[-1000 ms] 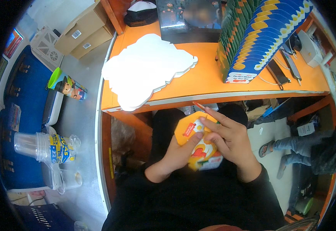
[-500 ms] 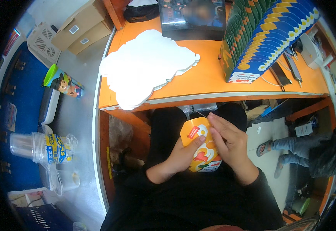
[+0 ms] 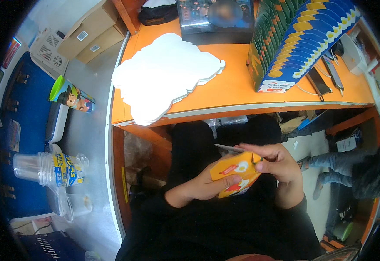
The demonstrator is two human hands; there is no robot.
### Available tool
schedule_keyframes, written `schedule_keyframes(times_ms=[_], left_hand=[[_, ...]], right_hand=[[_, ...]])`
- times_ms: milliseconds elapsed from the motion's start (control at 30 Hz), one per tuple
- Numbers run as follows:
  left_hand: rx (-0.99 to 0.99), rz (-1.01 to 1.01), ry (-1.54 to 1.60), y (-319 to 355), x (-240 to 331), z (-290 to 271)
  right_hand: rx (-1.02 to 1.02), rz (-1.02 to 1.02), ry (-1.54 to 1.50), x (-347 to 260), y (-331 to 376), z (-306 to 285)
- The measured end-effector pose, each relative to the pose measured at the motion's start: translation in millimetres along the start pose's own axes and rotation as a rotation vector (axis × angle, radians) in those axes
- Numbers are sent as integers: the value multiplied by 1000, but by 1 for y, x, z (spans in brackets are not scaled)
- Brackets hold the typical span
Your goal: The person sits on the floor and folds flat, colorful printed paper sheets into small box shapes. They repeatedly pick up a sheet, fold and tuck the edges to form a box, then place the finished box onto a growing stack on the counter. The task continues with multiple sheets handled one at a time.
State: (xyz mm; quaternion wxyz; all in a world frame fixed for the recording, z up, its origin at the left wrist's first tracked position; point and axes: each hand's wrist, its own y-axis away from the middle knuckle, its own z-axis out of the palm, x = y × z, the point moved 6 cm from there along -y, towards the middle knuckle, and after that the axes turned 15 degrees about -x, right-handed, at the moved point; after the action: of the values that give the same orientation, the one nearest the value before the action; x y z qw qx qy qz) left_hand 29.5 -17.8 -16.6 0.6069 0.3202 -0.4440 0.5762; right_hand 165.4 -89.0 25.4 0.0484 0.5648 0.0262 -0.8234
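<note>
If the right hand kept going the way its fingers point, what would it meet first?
The right hand points toward the person's left, so it would likely press into the orange carton it already touches, then the left hand; depth is unclear.

Carton [image 3: 235, 174] held between both hands below the desk [image 3: 237, 89]

Flat sheets [image 3: 166, 74] are stacked left on it, upright cartons [image 3: 301, 43] ranged right.

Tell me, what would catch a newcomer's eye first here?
Most striking is the small orange printed carton held in the lap between the left hand and the right hand, below the orange wooden table. On that table, a long leaning row of flat blue-and-yellow cartons fills the right side, with a stack of white wavy-edged card sheets on its left.
</note>
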Motion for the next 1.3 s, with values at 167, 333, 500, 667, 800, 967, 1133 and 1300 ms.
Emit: schedule_keyframes(times_ms=[167,333,500,667,800,967,1133,1300], left_hand=[[33,-61,153,-2,0,2],[5,-77,105,-5,0,3],[46,-73,-116,-6,8,2],[89,-77,-325,-10,16,3],[148,-69,-155,-8,5,-1],[169,15,-48,-10,7,-2],[-138,-133,-427,-11,17,2],[-20,-219,-441,1,19,-2]], right_hand=[[30,50,166,0,13,0],[149,11,189,-1,16,6],[244,-29,216,1,19,4],[393,-95,378,8,24,1],[408,-152,357,6,24,-1],[358,-330,469,5,29,-4],[642,-617,377,-1,50,-23],[635,-475,1612,-3,38,26]])
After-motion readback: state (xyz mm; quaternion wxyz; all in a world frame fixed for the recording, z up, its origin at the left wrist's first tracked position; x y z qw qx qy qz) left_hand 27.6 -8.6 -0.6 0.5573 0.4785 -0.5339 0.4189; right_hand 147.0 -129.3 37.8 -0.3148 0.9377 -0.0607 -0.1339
